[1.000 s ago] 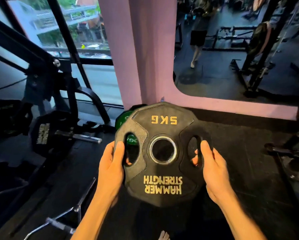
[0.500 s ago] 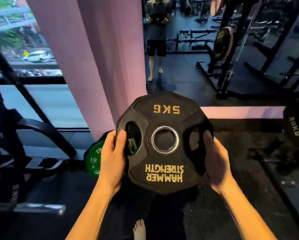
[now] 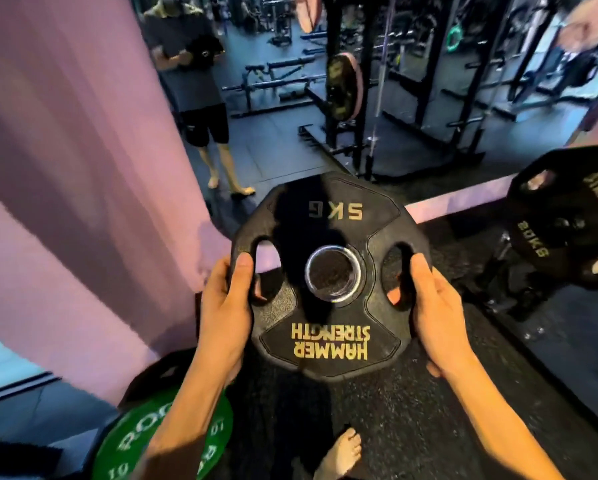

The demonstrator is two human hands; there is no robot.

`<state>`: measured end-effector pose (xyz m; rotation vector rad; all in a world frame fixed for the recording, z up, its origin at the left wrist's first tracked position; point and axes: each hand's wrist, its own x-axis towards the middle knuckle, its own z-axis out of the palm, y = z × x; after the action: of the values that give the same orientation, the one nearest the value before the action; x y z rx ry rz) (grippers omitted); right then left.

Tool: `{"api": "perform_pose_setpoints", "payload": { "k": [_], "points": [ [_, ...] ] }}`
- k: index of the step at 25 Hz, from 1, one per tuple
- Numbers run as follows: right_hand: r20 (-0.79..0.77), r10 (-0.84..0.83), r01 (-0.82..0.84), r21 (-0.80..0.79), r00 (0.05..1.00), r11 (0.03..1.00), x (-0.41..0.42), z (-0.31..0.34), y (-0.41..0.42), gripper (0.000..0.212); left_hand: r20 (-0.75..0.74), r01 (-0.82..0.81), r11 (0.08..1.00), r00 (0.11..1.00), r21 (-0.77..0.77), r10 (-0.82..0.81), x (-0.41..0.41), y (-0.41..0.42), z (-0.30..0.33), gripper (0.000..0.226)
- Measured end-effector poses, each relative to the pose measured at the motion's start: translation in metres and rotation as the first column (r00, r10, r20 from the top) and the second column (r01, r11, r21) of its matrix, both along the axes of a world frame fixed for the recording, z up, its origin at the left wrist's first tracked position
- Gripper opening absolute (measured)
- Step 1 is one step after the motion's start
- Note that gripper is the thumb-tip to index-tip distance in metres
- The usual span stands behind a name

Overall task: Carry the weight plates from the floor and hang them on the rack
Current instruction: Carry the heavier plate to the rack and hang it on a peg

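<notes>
I hold a black 5 kg weight plate (image 3: pixel 328 337) with gold "Hammer Strength" lettering flat-on in front of me, above the floor. My left hand (image 3: pixel 226 306) grips its left handle slot, thumb on the face. My right hand (image 3: pixel 432 306) grips the right handle slot. A green 10 kg plate (image 3: pixel 131 441) lies low on the left, partly behind my left forearm. At the right edge a large black 20 kg plate (image 3: pixel 564 216) hangs on a rack.
A pink pillar (image 3: pixel 82 168) stands close on the left. A wall mirror (image 3: pixel 359 81) ahead reflects a person holding a plate, racks and benches. A low pink ledge (image 3: pixel 463 202) runs under it. Black rubber floor (image 3: pixel 411 427) lies below, with my bare foot (image 3: pixel 339 452).
My view has swung right and down: the pillar and green plate slid left, the 20 kg plate on the rack came closer at right. Both hands keep their grip on the 5 kg plate.
</notes>
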<state>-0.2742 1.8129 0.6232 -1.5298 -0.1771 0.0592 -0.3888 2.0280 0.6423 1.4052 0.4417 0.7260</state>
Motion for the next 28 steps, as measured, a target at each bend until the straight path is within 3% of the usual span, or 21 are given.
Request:
{"api": "perform_pose_setpoints", "payload": {
  "k": [7, 11, 14, 18, 21, 25, 28],
  "points": [
    [-0.009, -0.215, 0.214, -0.044, 0.977, 0.976, 0.132, 0.005, 0.004, 0.047, -0.044, 0.192, 0.978, 0.981, 0.088, -0.188, 0.191, 0.031, -0.007, 0.030],
    [0.022, -0.396, 0.396, -0.059, 0.918, 0.916, 0.183, 0.012, -0.010, 0.047, 0.050, 0.466, 0.884, 0.884, -0.035, -0.464, 0.286, 0.021, -0.005, 0.029],
    [0.036, -0.535, 0.536, -0.064, 0.844, 0.842, 0.218, 0.014, -0.020, 0.043, 0.022, 0.540, 0.842, 0.842, -0.005, -0.540, 0.354, 0.010, -0.007, 0.028],
    [0.052, -0.694, 0.696, -0.035, 0.718, 0.717, 0.258, 0.020, -0.030, 0.042, 0.060, 0.708, 0.698, 0.696, 0.105, -0.715, 0.451, -0.012, -0.003, 0.030],
    [0.108, -0.770, 0.777, -0.053, 0.629, 0.627, 0.279, 0.035, -0.041, 0.040, 0.060, 0.801, 0.593, 0.590, 0.082, -0.805, 0.501, -0.037, 0.006, 0.025],
    [0.176, -0.859, 0.874, -0.021, 0.480, 0.485, 0.307, 0.053, -0.069, 0.040, 0.061, 0.889, 0.456, 0.454, 0.036, -0.889, 0.559, -0.080, 0.026, 0.042],
    [0.164, -0.877, 0.884, 0.053, 0.451, 0.464, 0.333, 0.071, -0.104, 0.049, 0.100, 0.914, 0.406, 0.402, 0.012, -0.910, 0.596, -0.124, 0.051, 0.035]
  ]
}}
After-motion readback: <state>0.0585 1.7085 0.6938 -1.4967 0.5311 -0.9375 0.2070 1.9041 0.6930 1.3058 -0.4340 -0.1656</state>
